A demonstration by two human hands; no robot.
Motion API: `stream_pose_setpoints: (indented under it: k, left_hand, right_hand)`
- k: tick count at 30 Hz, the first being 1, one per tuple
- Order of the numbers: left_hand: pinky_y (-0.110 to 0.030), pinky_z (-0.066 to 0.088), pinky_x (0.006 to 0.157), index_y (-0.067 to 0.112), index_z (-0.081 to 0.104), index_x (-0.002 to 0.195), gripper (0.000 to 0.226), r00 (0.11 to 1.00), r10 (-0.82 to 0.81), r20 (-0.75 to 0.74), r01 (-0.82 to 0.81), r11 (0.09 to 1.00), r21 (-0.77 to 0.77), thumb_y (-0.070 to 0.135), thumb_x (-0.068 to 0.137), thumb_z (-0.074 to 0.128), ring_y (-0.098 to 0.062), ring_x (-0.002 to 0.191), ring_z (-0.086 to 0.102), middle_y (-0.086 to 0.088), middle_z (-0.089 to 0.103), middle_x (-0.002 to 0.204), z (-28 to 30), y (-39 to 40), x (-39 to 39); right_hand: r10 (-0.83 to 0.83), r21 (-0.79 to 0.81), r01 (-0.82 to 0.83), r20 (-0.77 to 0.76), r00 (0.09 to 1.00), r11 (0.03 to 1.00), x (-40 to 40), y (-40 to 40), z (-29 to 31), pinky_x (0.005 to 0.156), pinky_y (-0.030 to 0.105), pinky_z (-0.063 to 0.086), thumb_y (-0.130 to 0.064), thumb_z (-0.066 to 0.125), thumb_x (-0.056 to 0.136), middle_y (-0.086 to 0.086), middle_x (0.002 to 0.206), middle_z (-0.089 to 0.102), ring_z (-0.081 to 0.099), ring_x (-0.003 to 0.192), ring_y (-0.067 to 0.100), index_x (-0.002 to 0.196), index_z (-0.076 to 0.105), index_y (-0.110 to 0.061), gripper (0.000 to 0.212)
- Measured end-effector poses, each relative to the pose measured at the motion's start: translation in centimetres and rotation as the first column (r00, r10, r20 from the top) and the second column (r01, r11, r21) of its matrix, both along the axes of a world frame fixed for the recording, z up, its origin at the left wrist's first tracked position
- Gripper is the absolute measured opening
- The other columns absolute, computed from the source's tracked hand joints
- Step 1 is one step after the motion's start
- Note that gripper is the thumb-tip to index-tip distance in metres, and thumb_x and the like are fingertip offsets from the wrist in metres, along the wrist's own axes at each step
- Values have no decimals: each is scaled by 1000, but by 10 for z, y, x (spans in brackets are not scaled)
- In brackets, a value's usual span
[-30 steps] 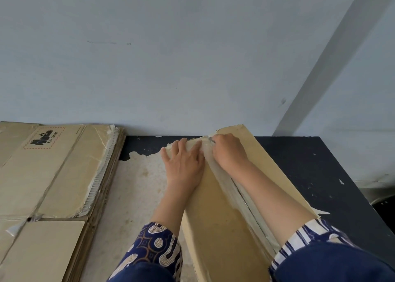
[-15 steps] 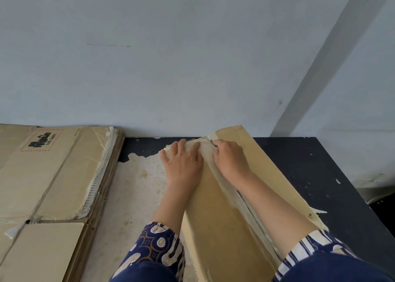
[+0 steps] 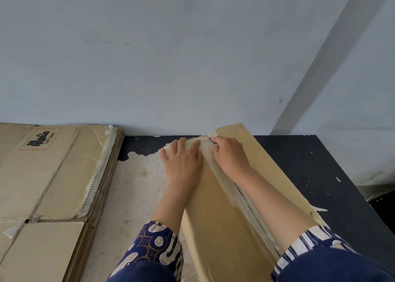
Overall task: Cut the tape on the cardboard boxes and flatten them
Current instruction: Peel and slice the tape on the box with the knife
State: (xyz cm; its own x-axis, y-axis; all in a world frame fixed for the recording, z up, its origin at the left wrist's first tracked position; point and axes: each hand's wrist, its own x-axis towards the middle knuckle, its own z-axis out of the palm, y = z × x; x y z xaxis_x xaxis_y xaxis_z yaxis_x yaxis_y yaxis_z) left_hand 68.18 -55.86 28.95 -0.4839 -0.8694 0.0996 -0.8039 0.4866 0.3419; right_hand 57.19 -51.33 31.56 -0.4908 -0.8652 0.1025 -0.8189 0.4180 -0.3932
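A long cardboard box (image 3: 222,228) lies on the table, running away from me toward the wall. A strip of pale, wrinkled tape (image 3: 226,181) runs along its centre seam. My left hand (image 3: 181,164) presses flat on the left flap near the far end, fingers spread. Just to its right, at the far end of the seam, my right hand (image 3: 229,155) has its fingers curled round a small cutter (image 3: 211,141). Only the cutter's grey tip shows, touching the tape.
A stack of flattened cardboard boxes (image 3: 49,185) lies at the left, one with a printed UN label. The table top (image 3: 310,175) is black with worn pale patches. A blue-grey wall (image 3: 192,68) stands right behind the table's far edge.
Almost nothing differs. Both hands stay at the far end of the seam; my right hand has shifted a little toward me along the tape.
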Motion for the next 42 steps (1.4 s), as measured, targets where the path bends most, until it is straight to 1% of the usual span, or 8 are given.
stream_pose_setpoints:
  k: [5,9,13,21,24,29,33,42]
  left_hand:
    - [-44,6,110,34,41,136,39,1000,-4,-3,4,1000,10,35,99,28,-18,134,21,2,30,144,1,0,0]
    - [-44,6,107,35,43,133,65,1000,-9,-10,9,1000,2,46,85,1,-18,132,22,2,32,141,1,2,1]
    - [-45,5,110,35,42,134,40,1000,-1,15,0,1000,22,35,99,25,-18,135,19,1,28,145,1,0,1]
    - [-45,4,111,36,40,137,40,1000,1,-11,-1,1000,23,34,100,27,-17,135,20,3,29,144,3,0,1]
    - [-44,4,111,36,41,137,40,1000,4,-20,-3,1000,20,33,100,28,-17,134,20,3,30,144,3,0,1]
    - [-45,3,111,34,44,135,39,999,12,-50,-11,999,33,31,99,30,-16,135,21,3,31,143,3,0,1]
    - [-46,3,111,33,44,135,39,998,6,-57,-4,999,36,30,99,31,-16,135,21,3,31,144,3,1,1]
    - [-47,3,112,34,42,136,39,999,6,-32,-4,999,46,32,99,29,-15,136,19,4,29,145,4,0,1]
  right_hand:
    - [19,93,-12,-84,996,996,6,-4,1,79,37,43,-2,34,92,16,114,61,56,100,38,124,53,-4,37]
    - [89,190,-53,-183,979,980,13,-6,12,70,33,34,1,33,91,16,116,58,56,103,36,116,51,-1,31]
    - [125,245,-76,-194,973,967,17,-9,24,69,32,32,0,32,92,17,115,57,54,106,36,113,53,-1,29]
    - [18,189,-9,-45,999,982,7,-8,17,62,31,31,-3,39,88,8,74,45,50,81,33,69,45,-10,21]
    - [4,126,-5,12,1000,992,2,-5,16,66,32,41,-6,41,88,15,89,58,52,82,33,94,61,-4,20]
    - [-1,104,-2,33,999,995,1,-1,14,74,36,48,-6,43,88,17,99,62,56,91,37,106,62,-1,27]
    - [36,138,-32,-26,999,990,2,3,13,67,31,40,-8,41,90,18,101,60,56,93,37,108,61,-2,28]
    - [24,90,-24,0,1000,996,3,19,7,78,38,48,-8,39,92,18,104,63,57,94,37,119,58,-5,33]
